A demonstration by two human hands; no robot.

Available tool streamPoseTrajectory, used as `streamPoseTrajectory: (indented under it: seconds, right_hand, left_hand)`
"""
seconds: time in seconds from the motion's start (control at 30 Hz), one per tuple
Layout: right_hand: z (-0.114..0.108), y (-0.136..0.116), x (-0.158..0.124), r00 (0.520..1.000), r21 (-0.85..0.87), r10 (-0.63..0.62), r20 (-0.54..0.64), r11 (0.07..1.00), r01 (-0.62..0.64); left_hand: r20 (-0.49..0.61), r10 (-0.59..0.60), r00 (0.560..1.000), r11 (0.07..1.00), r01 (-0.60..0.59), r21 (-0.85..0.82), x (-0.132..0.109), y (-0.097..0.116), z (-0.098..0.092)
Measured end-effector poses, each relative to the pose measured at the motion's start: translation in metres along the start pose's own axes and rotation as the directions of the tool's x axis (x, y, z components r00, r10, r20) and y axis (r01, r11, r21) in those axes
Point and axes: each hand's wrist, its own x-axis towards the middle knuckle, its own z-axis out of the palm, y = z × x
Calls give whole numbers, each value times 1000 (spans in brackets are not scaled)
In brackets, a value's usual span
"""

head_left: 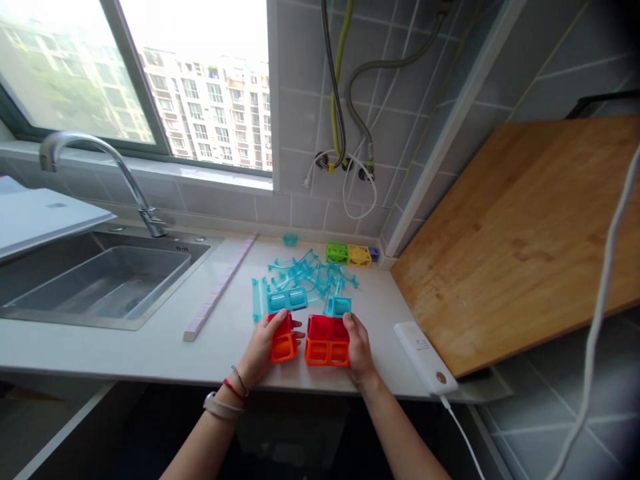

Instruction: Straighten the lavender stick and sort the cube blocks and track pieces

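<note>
My left hand is closed around a small toy block piece with an orange open-framed cube below a red one. Just behind it is a light-blue double block; I cannot tell whether the two are joined. To the right, my right hand grips the side of a larger block assembly, with red cubes above orange ones. A single light-blue cube sits at its far right end. A narrow gap separates the two held pieces. Beyond them, clear blue track-like parts lie in a loose pile.
Green and yellow blocks stand by the back wall. A long pale strip lies between the blocks and the sink. On the right are a white power strip and a leaning wooden board.
</note>
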Motion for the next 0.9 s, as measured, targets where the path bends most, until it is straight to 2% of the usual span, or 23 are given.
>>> streamPoseTrajectory:
  seconds: [0.07,0.2,0.37,0.47,0.57,0.67,0.8,0.9]
  right_hand:
    - [1,0,-1,1000,-7,1,17,1000,-1]
    - [1,0,0,999,-3,-28,-29,1000,28]
    - [-1,6,4,996,21,-59,-65,998,60]
    - [-4,11,7,986,-10,-130,-100,992,129]
    - [-7,14,7,957,-125,-271,-106,958,258]
    - [-7,16,5,930,-244,-366,-22,904,350]
    - [-4,19,2,935,-278,-333,125,892,355]
    - [-2,22,5,933,-309,-321,161,881,357]
  left_hand:
    - [5,54,999,998,-54,36,1,-4,2]
    - [-25,159,987,986,-157,63,1,-14,5]
    - [-43,308,950,951,-306,50,0,-20,1]
    - [-66,346,936,938,-344,40,0,-21,-2]
    - [-71,355,932,935,-355,19,-1,-20,-3]
    - [-82,362,929,932,-363,10,-3,-19,-3]
    - [-73,351,933,936,-352,5,-5,-16,-2]
    - [-40,345,938,938,-346,3,-6,-16,-2]
